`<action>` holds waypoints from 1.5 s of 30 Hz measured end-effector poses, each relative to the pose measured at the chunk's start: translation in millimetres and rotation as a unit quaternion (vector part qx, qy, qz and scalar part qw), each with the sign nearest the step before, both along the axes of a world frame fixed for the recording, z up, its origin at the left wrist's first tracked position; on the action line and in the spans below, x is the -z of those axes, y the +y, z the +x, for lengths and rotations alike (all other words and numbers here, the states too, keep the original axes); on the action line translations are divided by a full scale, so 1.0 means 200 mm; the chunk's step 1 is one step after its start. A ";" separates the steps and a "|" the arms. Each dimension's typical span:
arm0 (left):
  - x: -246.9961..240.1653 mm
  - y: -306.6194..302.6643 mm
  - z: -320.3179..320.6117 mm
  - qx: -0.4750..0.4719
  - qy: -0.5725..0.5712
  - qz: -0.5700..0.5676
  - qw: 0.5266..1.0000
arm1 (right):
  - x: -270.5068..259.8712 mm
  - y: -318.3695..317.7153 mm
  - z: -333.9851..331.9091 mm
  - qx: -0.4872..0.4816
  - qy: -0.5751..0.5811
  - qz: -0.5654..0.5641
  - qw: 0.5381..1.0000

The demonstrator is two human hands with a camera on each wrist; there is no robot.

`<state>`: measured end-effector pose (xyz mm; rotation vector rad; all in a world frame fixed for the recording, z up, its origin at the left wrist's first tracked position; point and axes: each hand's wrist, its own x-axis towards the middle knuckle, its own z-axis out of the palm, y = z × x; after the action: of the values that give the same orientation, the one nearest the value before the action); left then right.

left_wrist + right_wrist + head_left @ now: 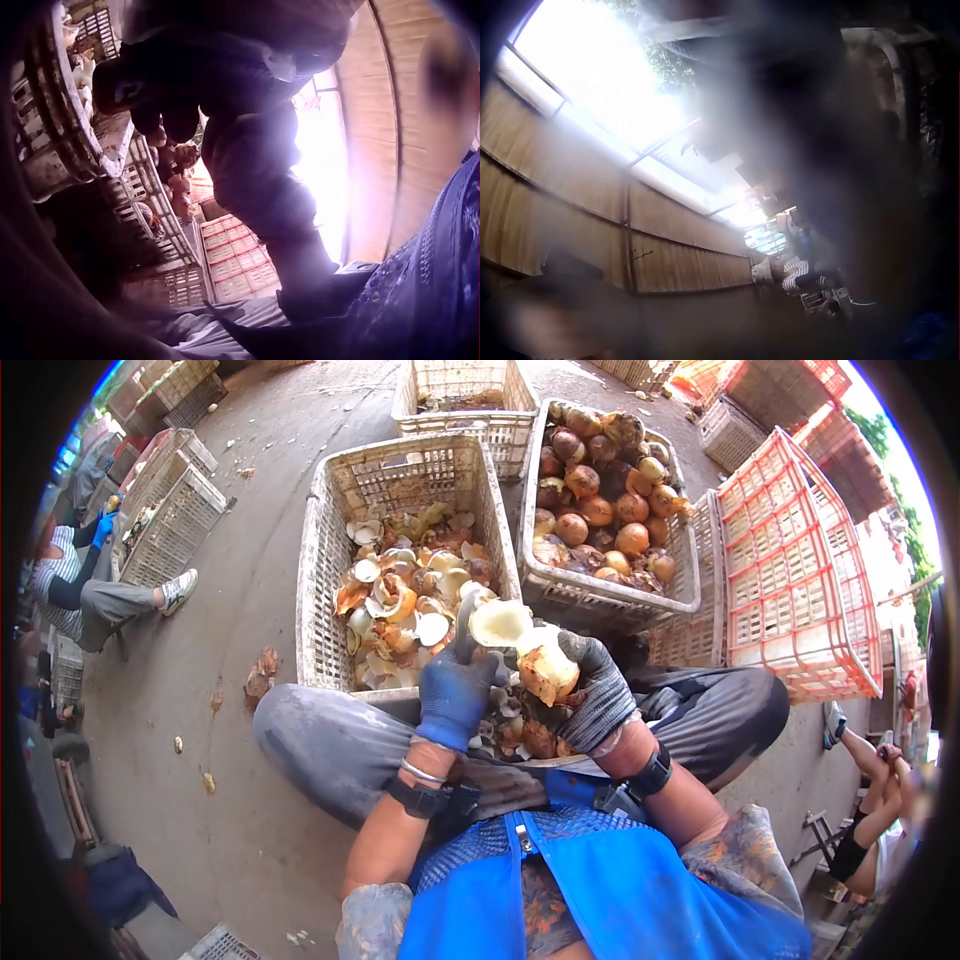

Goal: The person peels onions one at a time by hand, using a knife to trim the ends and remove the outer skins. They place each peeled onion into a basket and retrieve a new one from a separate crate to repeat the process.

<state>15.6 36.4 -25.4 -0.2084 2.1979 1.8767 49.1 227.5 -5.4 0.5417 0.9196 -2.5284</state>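
Observation:
In the head view my left hand (450, 695), in a blue and dark glove, pinches a pale cup-shaped onion layer (500, 622) beside the onion. My right hand (603, 695), in a grey ribbed glove, grips a partly peeled onion (547, 668) with brown skin at its lower side. Both hands are close together over my lap, at the near end of a crate of onion peels (312, 585). In the left wrist view the hands are dark against bright light, and the right wrist view is mostly blurred.
Whole brown onions (632, 540) fill a crate (690, 595) at the right. A red-and-white crate (795, 575) stands beyond it, and another crate (400, 410) sits behind the peels. Loose peels (262, 672) lie on the floor. A person (75, 575) sits at far left.

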 end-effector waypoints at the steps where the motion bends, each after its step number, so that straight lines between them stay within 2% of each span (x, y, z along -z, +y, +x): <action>1: 0.00 -0.03 -0.01 0.014 -0.032 0.030 0.999 | 0.00 -0.01 0.00 0.005 -0.013 0.027 1.000; 2: -0.01 -0.05 0.00 0.013 -0.031 0.028 0.999 | -0.01 0.03 -0.03 -0.027 -0.025 -0.179 0.983; 4: -0.11 -0.08 0.03 0.000 -0.047 0.217 0.975 | -0.03 0.04 -0.06 -0.023 -0.025 -0.151 0.988; 5: -0.10 -0.08 0.02 -0.006 -0.047 0.216 0.975 | -0.03 0.03 -0.07 -0.022 -0.026 -0.120 0.992; 6: -0.08 -0.06 -0.01 -0.013 -0.042 0.276 0.960 | -0.02 0.02 -0.07 -0.026 -0.028 -0.120 0.992; 7: -0.06 -0.06 -0.03 -0.020 -0.036 0.336 0.941 | -0.01 0.01 -0.08 -0.048 0.018 -0.077 0.996; 9: -0.04 -0.05 -0.05 -0.030 -0.062 0.365 0.929 | 0.01 0.00 -0.08 -0.089 0.115 0.011 0.989; 10: -0.05 -0.04 -0.04 -0.051 -0.027 0.331 0.942 | -0.01 -0.01 -0.08 -0.080 0.098 -0.044 0.991; 11: -0.05 -0.02 -0.03 -0.069 0.005 0.296 0.953 | 0.00 0.00 -0.07 -0.075 0.096 -0.043 0.992; 12: -0.18 -0.03 0.00 -0.082 0.000 0.304 0.949 | 0.03 0.01 -0.06 -0.073 0.144 0.131 0.978; 13: -0.23 -0.04 -0.02 -0.110 0.024 0.303 0.946 | 0.07 0.02 -0.05 -0.071 0.184 0.302 0.933; 14: -0.22 -0.10 -0.07 -0.081 0.084 0.228 0.967 | 0.10 0.04 -0.05 -0.016 0.114 0.065 0.991; 15: -0.21 -0.16 -0.10 -0.051 0.143 0.150 0.977 | 0.09 0.05 -0.05 -0.014 0.112 0.066 0.991; 16: -0.19 -0.17 -0.10 -0.050 0.142 0.150 0.977 | 0.07 0.06 -0.06 0.008 0.068 -0.036 0.997; 17: -0.17 -0.19 -0.10 -0.058 0.180 -0.003 0.982 | 0.05 0.05 -0.06 0.029 0.026 -0.138 0.990; 18: -0.15 -0.19 -0.12 -0.065 0.219 -0.156 0.961 | 0.04 0.04 -0.08 0.063 0.014 -0.113 0.991; 19: -0.12 -0.15 -0.08 -0.035 0.238 -0.083 0.967 | 0.03 0.03 -0.08 0.067 0.013 -0.116 0.991; 21: -0.09 -0.05 -0.01 0.081 0.272 -0.004 0.959 | 0.01 0.01 -0.09 0.064 0.012 -0.006 0.998; 22: -0.11 -0.03 -0.01 0.079 0.272 -0.004 0.959 | 0.00 0.00 -0.11 0.062 0.011 -0.005 0.998; 24: -0.16 -0.01 0.00 0.127 0.054 0.075 0.988 | -0.01 -0.02 -0.11 0.072 -0.002 -0.035 0.997; 25: -0.18 0.00 0.00 0.127 0.055 0.076 0.987 | 0.02 -0.02 -0.13 0.072 -0.001 -0.034 0.997; 27: -0.19 0.00 0.03 0.167 -0.063 0.179 0.967 | 0.11 -0.03 -0.16 0.098 0.030 0.055 0.993; 28: -0.16 0.01 0.05 0.167 -0.065 0.177 0.968 | 0.04 -0.06 -0.16 0.142 0.013 0.088 0.986; 30: -0.13 0.04 0.08 0.150 0.091 0.056 0.983 | 0.11 -0.01 -0.21 0.104 -0.001 0.048 0.993; 31: -0.14 0.02 0.07 0.152 0.091 0.055 0.983 | 0.09 -0.01 -0.21 0.098 -0.007 0.047 0.994; 32: -0.17 -0.04 0.06 0.159 0.020 0.125 0.979 | 0.06 0.00 -0.20 0.100 -0.007 0.048 0.994; 33: -0.20 -0.09 0.04 0.164 -0.051 0.196 0.965 | 0.03 0.01 -0.19 0.043 -0.017 -0.029 0.999; 34: -0.16 -0.13 0.02 0.133 0.000 0.208 0.969 | 0.01 0.02 -0.19 -0.016 -0.025 -0.106 0.994; 35: -0.14 -0.13 0.00 0.131 0.002 0.209 0.969 | 0.01 -0.02 -0.18 0.027 0.019 0.065 0.997; 37: -0.12 -0.13 -0.06 0.077 0.005 0.146 0.986 | -0.06 -0.07 -0.17 -0.022 0.054 0.083 0.995; 38: -0.12 -0.10 -0.06 0.104 0.057 0.053 0.992 | -0.05 -0.10 -0.16 -0.027 0.052 0.082 0.995; 39: -0.24 -0.08 -0.05 0.142 0.029 -0.011 0.989 | -0.04 -0.12 -0.16 -0.034 0.094 0.139 0.985; 40: -0.20 -0.07 -0.04 0.118 0.041 0.032 0.992 | -0.04 -0.14 -0.16 -0.041 0.136 0.195 0.970; 41: -0.15 -0.07 -0.03 0.094 0.053 0.074 0.991 | -0.06 -0.13 -0.16 -0.045 0.136 0.194 0.970; 44: -0.15 -0.10 0.01 0.076 0.029 0.077 0.994 | -0.17 -0.11 -0.16 -0.159 0.147 0.320 0.922; 45: -0.18 -0.11 0.03 0.070 0.024 0.080 0.994 | -0.19 -0.10 -0.17 -0.166 0.143 0.321 0.922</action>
<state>21.0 15.1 10.4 0.0207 2.0210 1.9860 15.9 207.0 32.7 0.1598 1.8023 -1.9942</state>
